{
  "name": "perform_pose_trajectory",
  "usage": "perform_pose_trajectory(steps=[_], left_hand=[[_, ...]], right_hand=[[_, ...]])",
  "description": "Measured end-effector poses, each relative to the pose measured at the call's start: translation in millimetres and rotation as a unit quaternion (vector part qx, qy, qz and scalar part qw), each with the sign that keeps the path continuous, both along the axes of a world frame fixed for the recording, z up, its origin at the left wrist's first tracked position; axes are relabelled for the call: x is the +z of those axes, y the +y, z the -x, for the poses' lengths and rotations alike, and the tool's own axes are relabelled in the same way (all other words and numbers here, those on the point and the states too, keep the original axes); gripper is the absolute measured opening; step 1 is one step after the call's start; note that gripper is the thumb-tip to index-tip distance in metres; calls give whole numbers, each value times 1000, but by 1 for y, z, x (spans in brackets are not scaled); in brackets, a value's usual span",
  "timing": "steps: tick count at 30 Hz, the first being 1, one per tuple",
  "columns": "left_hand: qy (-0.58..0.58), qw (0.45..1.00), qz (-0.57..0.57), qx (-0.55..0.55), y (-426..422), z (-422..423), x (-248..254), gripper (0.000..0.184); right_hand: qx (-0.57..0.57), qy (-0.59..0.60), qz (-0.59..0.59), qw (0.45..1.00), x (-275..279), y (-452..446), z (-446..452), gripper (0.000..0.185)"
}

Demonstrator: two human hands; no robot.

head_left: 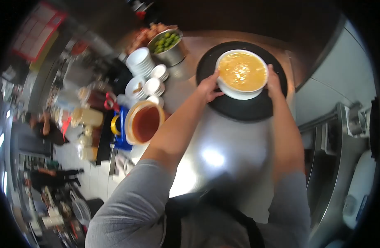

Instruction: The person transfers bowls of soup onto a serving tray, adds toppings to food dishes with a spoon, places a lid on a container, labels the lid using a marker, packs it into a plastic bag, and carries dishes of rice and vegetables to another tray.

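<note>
On the steel counter (223, 149), kitchen around

Counter (235, 138): tray (256, 112) at far end, toward right; plate (239, 96) on tray, bowl (223, 83) on plate, soup (242, 69) in bowl
Left of tray: metal container (172, 56), produce (166, 42) inside
Before container: stacked bowls (140, 62), small dishes (154, 87) alongside
Nearer: tub (129, 126), sauce (146, 123) inside; scissors (111, 102) left, bottles (87, 117) farther left
Right of counter: shelving (339, 132)
</note>
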State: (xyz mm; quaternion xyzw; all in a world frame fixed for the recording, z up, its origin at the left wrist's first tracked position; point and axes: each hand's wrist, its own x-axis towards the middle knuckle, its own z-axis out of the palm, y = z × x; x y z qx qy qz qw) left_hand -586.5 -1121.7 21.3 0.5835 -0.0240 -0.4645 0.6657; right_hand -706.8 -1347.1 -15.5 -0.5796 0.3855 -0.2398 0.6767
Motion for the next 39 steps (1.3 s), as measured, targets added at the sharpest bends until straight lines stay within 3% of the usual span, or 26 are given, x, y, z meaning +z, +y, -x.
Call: perform_pose_trajectory(steps=[3, 5, 7, 8, 10, 11, 13, 15, 16, 21, 23, 25, 26, 31, 33, 34, 35, 38, 39], left_hand=[[-19, 994, -56, 89, 0, 23, 21, 76], [-244, 955, -125, 110, 21, 66, 42, 69], [-486, 872, 3, -53, 83, 104, 53, 48], [-491, 860, 103, -86, 120, 129, 69, 30], [-640, 733, 85, -215, 203, 160, 57, 23], [-616, 737, 41, -275, 248, 176, 52, 21], [-606, 761, 59, -226, 336, 206, 31, 18], [-580, 780, -41, -231, 425, 229, 4, 14], [-552, 797, -59, -239, 463, 236, 16, 14], [-487, 861, -125, -72, 581, 261, 7, 15], [-533, 835, -135, -12, 608, 254, 10, 14], [-604, 780, -148, 72, 637, 246, 24, 15], [-594, 782, -161, 104, 659, 245, 31, 14], [-533, 779, -266, 197, 779, 264, 36, 11], [-525, 772, -304, 188, 826, 282, 18, 9], [-550, 750, -312, 193, 856, 286, 11, 9], [-570, 733, -317, 192, 868, 287, 10, 9], [-631, 681, -307, 209, 894, 266, 24, 12], [-619, 687, -321, 207, 901, 255, 30, 13]], right_hand=[[-3, 42, 16, 999, 32, 20, 16, 58], [-9, 36, 137, 990, 39, 27, 31, 56], [6, 31, 257, 966, 27, -2, 49, 45], [-18, 18, 236, 971, 42, 1, 64, 40], [-41, -17, 240, 970, 56, -20, 101, 32], [-39, -38, 265, 963, 53, -42, 117, 30], [-107, -38, 312, 943, 100, -31, 156, 29], [-157, -87, 328, 927, 146, -22, 185, 27], [-175, -114, 339, 917, 170, -15, 196, 26], [-218, -255, 433, 837, 320, 55, 210, 24], [-193, -321, 483, 791, 387, 124, 204, 26], [-136, -323, 539, 766, 445, 131, 205, 27], [-122, -344, 555, 748, 469, 175, 197, 25], [-95, -457, 655, 594, 505, 485, 152, 21], [-86, -487, 699, 517, 505, 575, 142, 23], [-84, -488, 750, 438, 498, 621, 130, 23], [-82, -477, 799, 358, 493, 645, 125, 23], [64, -512, 818, 255, 482, 677, 126, 20], [106, -514, 824, 215, 481, 682, 130, 21]])
